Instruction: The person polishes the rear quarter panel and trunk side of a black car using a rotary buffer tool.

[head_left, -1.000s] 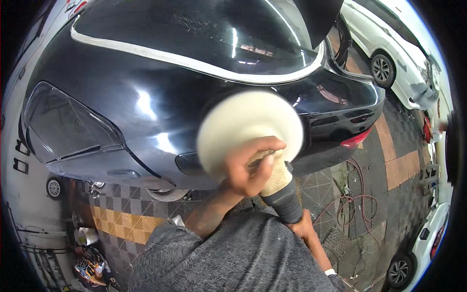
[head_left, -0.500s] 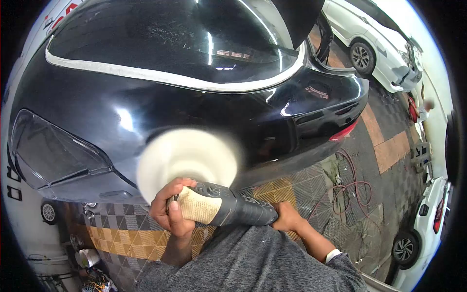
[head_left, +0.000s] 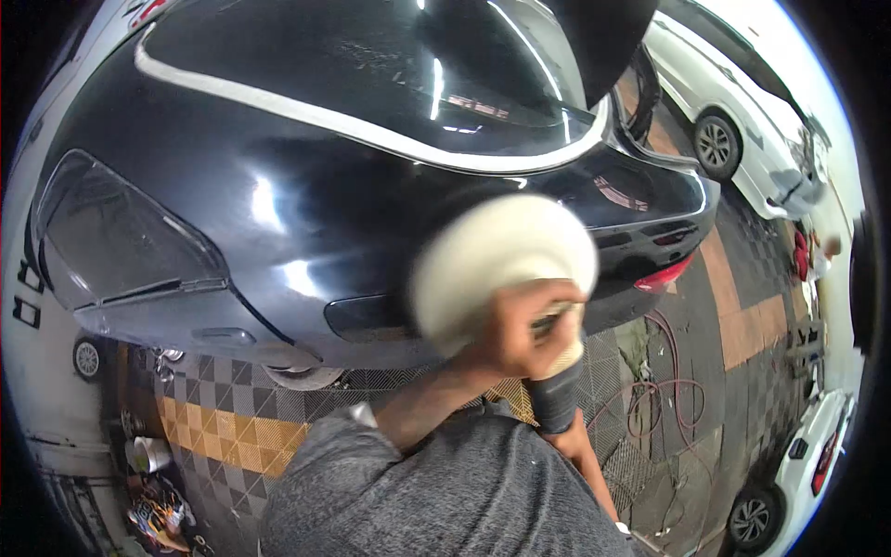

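Observation:
A car polisher with a round cream pad is in both my hands. My left hand is closed round the polisher's head, just behind the pad, and is a little blurred. At the rear end of the dark body, my right hand grips the handle, partly hidden behind it. The pad, smeared by motion, lies against the rear side panel of a glossy black car. White masking tape edges the car's rear window. A fuel flap shows left of the pad.
A red hose lies coiled on the tiled floor. White cars stand at the right. A person is far off there. A white bucket and assorted items sit at lower left.
The polisher has moved right along the panel towards the tail light, and its body has swung to point more steeply down. Both hands have stayed on it. The fuel flap has come into view.

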Available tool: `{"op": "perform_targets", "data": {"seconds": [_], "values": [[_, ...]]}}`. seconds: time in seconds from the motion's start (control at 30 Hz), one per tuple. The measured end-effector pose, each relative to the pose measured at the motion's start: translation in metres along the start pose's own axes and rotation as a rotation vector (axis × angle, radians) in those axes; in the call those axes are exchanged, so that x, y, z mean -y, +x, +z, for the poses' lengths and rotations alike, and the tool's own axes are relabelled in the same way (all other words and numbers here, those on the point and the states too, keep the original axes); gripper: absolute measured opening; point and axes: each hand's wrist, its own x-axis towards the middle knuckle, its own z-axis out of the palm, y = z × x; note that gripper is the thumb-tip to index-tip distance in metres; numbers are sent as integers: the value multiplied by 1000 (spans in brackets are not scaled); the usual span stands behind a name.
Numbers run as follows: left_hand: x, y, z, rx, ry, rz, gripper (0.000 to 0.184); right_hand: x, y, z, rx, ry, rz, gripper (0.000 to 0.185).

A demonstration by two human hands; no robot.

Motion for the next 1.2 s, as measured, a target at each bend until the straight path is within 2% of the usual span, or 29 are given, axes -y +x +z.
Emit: {"op": "perform_targets", "data": {"seconds": [0.07,0.2,0.3,0.4,0.47,0.5,0.53,0.57,0.6,0.67,0.8,0.83,0.97,1.03,1.13,1.2], "values": [[1,13,19,88,-20,-7,23,-12,-5,9,-95,153,1,55],[8,5,25,120,-33,-26,19,-24,-9,31,-122,183,-3,53],[4,-11,-5,13,-19,55,22,-9,-10,38,-60,87,51,51],[-11,-30,-48,-18,34,0,25,19,-8,50,33,57,77,49],[-24,-39,-74,-46,83,-23,27,22,-6,65,-8,33,27,48],[-21,-49,-86,-61,32,-24,29,20,-1,73,43,17,6,48],[-27,-53,-103,-34,138,-18,29,17,3,83,94,2,-17,48],[-29,-62,-115,-56,131,-65,30,16,4,92,101,-125,12,47],[-30,-70,-128,-83,111,-23,32,23,7,100,86,-111,25,47],[-29,-91,-153,-180,117,-24,30,36,15,116,219,-181,-55,47],[-39,-116,-191,-238,107,-23,32,53,19,145,200,-145,-187,45],[-42,-120,-195,-260,103,-28,32,51,19,150,217,-143,-201,49],[-43,-115,-192,-281,20,-56,32,53,4,144,142,-178,-214,59],[-34,-109,-180,-288,-39,-43,32,55,-6,124,122,-232,-163,71],[-26,-93,-151,-304,-119,-16,32,45,-23,91,82,-238,-229,80],[-24,-81,-129,-176,-82,-125,34,46,-39,80,31,-233,-270,74]]}}
